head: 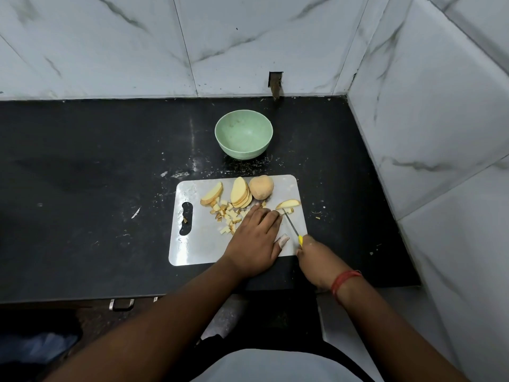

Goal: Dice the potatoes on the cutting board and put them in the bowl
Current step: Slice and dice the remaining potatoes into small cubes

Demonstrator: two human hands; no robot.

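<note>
Fingers of left hand (254, 238) lie straight, flat on cutting board (192, 244) at frame centre, tips touching potato dice (230, 216). Right hand (316, 260) clenches yellow-handled knife (292, 226), blade tip at potato slice (287, 204). Whole potato (261, 187) at board's upper edge; bowl (243, 137) above, apart.

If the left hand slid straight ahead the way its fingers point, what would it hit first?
Probably the stack of potato slices just beyond the fingertips of the left hand, with the whole potato right beside them. Some diced bits lie along its left edge. Depth is uncertain.
</note>
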